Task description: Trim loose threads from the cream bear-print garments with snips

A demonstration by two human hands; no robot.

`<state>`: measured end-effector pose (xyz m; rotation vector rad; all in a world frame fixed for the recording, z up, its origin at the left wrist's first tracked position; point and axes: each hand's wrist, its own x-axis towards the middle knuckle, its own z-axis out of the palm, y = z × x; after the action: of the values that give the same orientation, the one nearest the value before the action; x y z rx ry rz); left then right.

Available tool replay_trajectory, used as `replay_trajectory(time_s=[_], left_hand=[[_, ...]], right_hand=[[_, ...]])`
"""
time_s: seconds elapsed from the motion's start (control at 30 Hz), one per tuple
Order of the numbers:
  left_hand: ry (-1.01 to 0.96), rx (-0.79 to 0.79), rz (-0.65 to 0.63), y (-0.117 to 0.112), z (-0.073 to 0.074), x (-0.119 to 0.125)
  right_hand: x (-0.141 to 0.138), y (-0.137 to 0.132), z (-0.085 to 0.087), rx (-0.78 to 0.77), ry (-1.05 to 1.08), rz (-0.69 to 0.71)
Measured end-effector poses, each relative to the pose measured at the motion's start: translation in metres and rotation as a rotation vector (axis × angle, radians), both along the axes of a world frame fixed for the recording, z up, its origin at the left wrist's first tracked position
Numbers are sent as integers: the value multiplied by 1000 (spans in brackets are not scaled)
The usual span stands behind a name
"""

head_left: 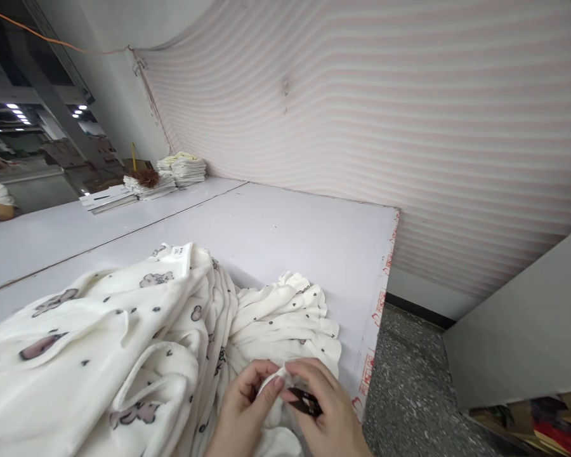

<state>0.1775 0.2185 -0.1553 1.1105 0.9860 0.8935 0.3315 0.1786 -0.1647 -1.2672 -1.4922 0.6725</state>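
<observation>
Both hands meet low over the table (314,241) edge: the left hand (245,412) pinches a fold of the white printed fabric (147,343), which spreads leftward from it, while the right hand (326,412) grips small dark snips (307,401) touching that fold.

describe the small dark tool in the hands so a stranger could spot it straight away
Start at the white worktable, then drop to the heap of white bear-print fleece cloth at its near edge. Below it, the right hand holds small dark thread snips, the only dark metal thing against the pale cloth.
</observation>
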Motion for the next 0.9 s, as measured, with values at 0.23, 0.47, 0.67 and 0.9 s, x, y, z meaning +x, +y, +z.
replay_trajectory(time_s=[0.23, 0.47, 0.67, 0.9], left_hand=[[124, 97, -94, -2, 1, 1], [234, 68, -17, -2, 2, 5], [168, 78, -58, -3, 3, 5], [299, 203, -166, -1, 9, 5]], right_hand=[[-1, 5, 1, -169, 16, 19], [-1, -1, 4, -206, 164, -53], [13, -6, 5, -240, 64, 64], [18, 1, 10, -385, 249, 165]])
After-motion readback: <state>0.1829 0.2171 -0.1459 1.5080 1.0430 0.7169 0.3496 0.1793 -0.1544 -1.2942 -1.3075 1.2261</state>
